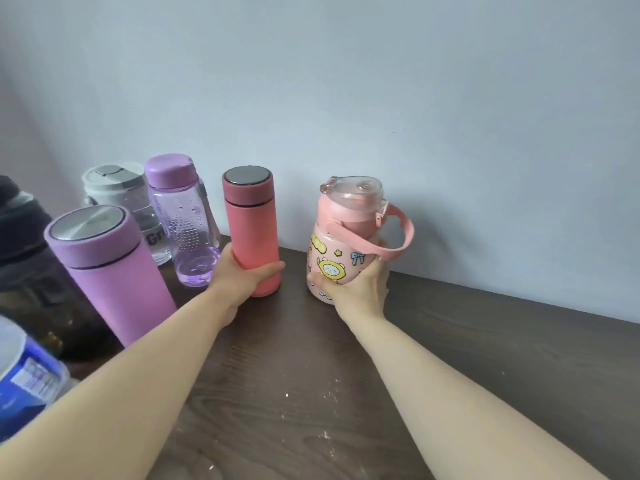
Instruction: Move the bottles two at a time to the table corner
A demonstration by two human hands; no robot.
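My left hand [239, 278] grips the lower part of a coral-red flask [251, 223] with a dark lid, upright near the wall. My right hand [360, 289] wraps the round belly of a pink cartoon-sticker bottle [341, 237] with a clear lid and a pink carry strap; it tilts slightly. To the left stand a purple flask [110, 268] with a steel top, a clear purple-capped bottle [180, 216] and a clear bottle with a white lid [117, 188]. All rest on or just above the dark wooden table [485, 348].
A dark bottle [24, 244] stands at the far left edge, and a blue-labelled plastic bottle [24, 379] lies at the lower left. A pale wall runs right behind the bottles. Bare tabletop stretches to the right and front.
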